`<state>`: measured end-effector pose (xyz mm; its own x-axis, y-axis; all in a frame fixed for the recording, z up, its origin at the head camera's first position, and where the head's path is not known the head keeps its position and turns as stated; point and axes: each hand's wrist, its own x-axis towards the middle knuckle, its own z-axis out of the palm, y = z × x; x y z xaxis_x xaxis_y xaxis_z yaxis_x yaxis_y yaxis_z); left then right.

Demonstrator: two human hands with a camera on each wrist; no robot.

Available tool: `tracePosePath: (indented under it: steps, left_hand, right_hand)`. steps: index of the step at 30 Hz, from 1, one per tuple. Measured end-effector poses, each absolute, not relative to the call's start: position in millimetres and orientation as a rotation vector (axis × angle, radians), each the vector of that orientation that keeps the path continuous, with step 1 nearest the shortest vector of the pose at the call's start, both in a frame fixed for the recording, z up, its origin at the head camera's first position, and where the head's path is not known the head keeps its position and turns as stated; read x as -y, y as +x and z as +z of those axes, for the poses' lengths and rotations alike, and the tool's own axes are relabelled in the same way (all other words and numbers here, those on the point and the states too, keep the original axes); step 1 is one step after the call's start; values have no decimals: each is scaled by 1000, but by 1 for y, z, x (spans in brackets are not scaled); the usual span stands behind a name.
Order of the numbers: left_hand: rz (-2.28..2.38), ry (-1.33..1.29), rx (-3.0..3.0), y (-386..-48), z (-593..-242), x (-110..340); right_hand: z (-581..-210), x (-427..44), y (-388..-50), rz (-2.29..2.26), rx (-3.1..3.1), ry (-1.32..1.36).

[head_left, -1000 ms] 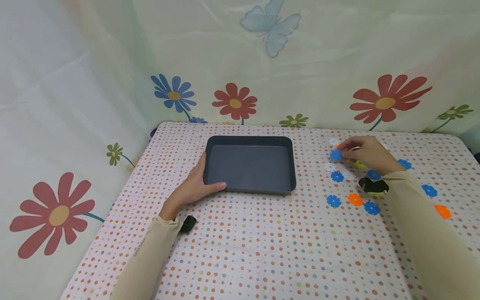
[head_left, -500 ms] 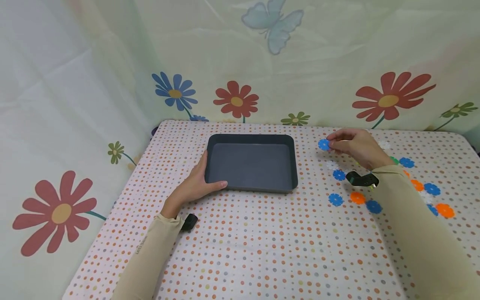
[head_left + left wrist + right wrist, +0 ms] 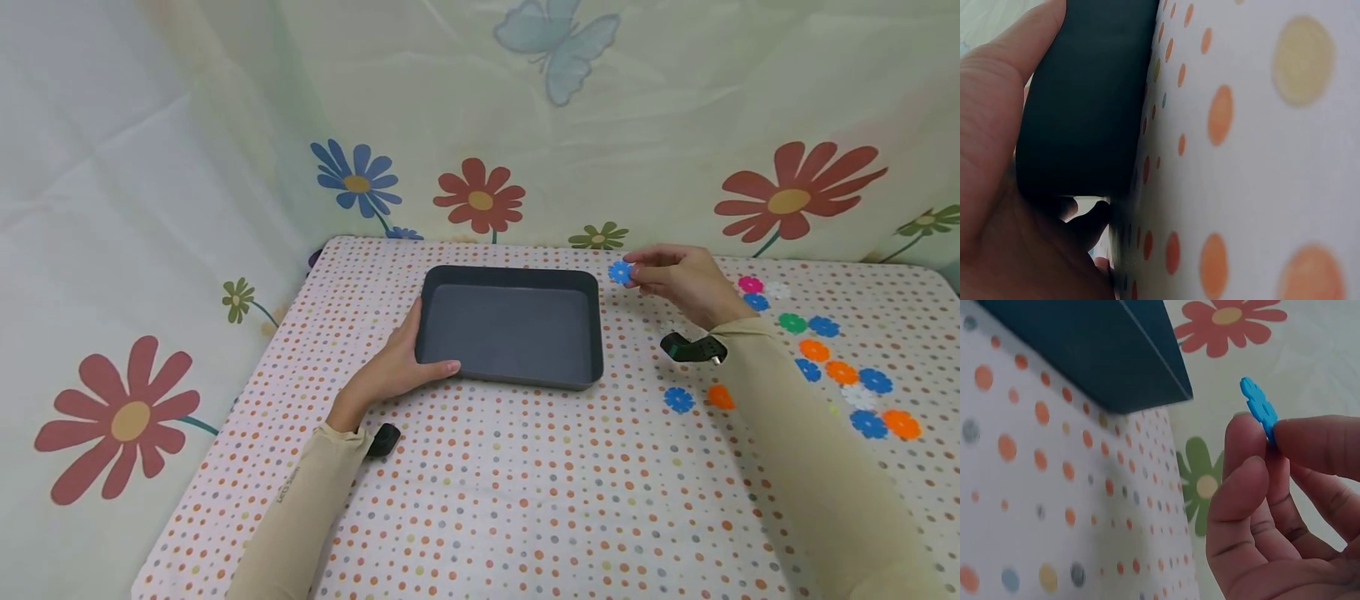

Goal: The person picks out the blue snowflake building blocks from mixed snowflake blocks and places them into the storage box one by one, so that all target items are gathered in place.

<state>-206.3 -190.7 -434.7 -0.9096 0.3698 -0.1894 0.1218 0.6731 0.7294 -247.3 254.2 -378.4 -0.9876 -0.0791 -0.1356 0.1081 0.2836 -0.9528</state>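
My right hand (image 3: 686, 283) pinches a blue flower-shaped disc (image 3: 620, 272) between thumb and fingers, just off the far right corner of the dark grey tray (image 3: 517, 377). In the right wrist view the thin disc (image 3: 1259, 406) is seen nearly edge-on, raised above the table, with the tray's wall (image 3: 1104, 350) nearby. My left hand (image 3: 390, 362) holds the tray at its near left corner, thumb along the front side and fingers along the left side. The left wrist view shows the thumb on the tray's dark wall (image 3: 1088, 100) and fingers curled past its corner. Inside, the tray is bare.
Several flower discs lie scattered at the right: orange (image 3: 901, 425), blue (image 3: 678, 400), green (image 3: 792, 322), pink (image 3: 750, 284) and white (image 3: 857, 396). A dotted cloth (image 3: 480, 500) covers the table. Behind it hangs a flower-printed curtain (image 3: 660, 125).
My right hand has lifted the blue disc from among the others and carried it left toward the tray. The left hand has kept its hold on the tray. The head view has shifted slightly.
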Motion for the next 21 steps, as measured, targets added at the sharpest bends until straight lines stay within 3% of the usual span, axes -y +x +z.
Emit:
tracePosePath:
  steps: [21]
  left_hand:
    - [1072,417,-2602,-206,-433,189]
  right_hand:
    - [-377,-169,-277,-2033,-2169,-79]
